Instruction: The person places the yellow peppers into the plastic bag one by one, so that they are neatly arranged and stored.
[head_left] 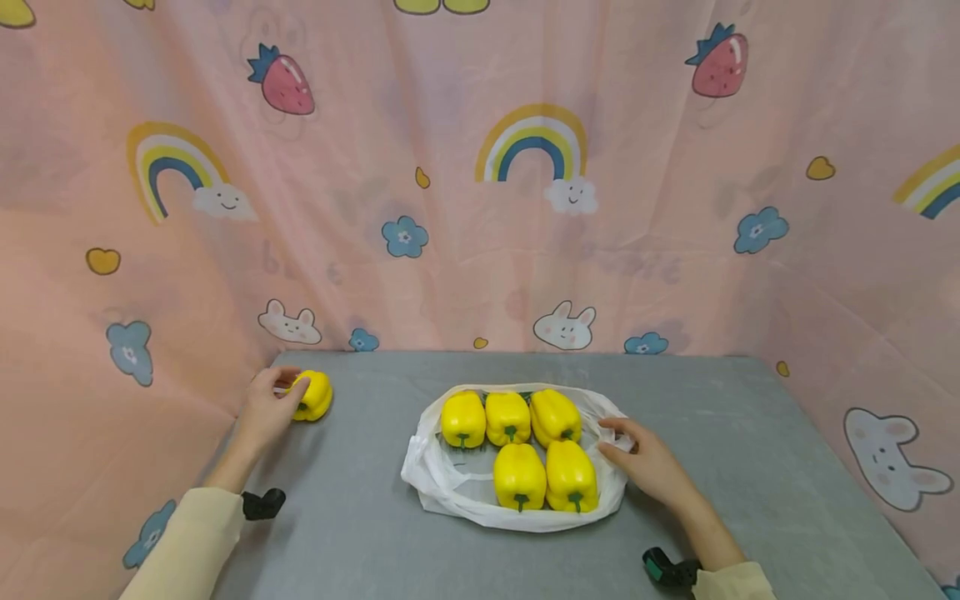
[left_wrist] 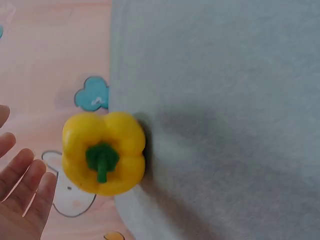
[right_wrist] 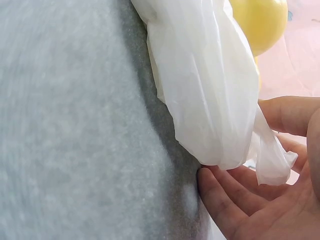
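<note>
At the back left of the table, my left hand [head_left: 272, 406] is beside a single yellow bell pepper [head_left: 315, 396]. In the left wrist view its fingers [left_wrist: 22, 182] are spread, with a gap to the pepper, whose green stem faces the camera. My right hand [head_left: 651, 464] is at the right rim of a white plastic bag [head_left: 438, 487]. The right wrist view has the thumb and fingers apart at the bag's edge, a loose flap of plastic between them. Inside the bag lie several yellow bell peppers [head_left: 520, 477] in two rows, the front ones with stems toward me.
The grey table [head_left: 360, 533] extends between the lone pepper and the bag. A pink printed curtain [head_left: 450, 292] hangs along the back and both sides. Black wrist devices [head_left: 264, 504] are on both arms.
</note>
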